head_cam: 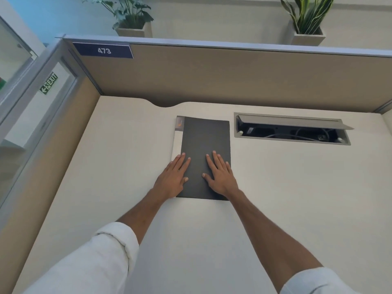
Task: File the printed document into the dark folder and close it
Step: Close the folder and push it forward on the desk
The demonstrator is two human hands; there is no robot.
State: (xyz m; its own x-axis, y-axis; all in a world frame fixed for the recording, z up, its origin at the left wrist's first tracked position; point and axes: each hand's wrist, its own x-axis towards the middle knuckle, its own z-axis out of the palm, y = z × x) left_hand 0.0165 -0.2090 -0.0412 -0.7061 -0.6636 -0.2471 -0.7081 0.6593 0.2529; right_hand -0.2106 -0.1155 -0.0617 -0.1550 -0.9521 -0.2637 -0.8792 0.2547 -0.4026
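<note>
Hands flat: left hand (172, 177) and right hand (218, 175), fingers spread, press the closed folder (204, 136) onto the counter (297, 187); document (177, 136) edge protrudes left, apparently misaligned.

I count one dark folder (205, 155) and one printed document (177, 136) under it. Behind the folder stand two potted plants (131, 15).

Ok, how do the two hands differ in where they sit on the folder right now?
The left hand lies over the dark folder's left edge, its outer fingertips reaching the white document strip that shows there. The right hand lies wholly on the dark cover, nearer its right edge. The left fingers are close together; the right are more spread. Both lie flat, palms down, near the folder's lower end.
</note>
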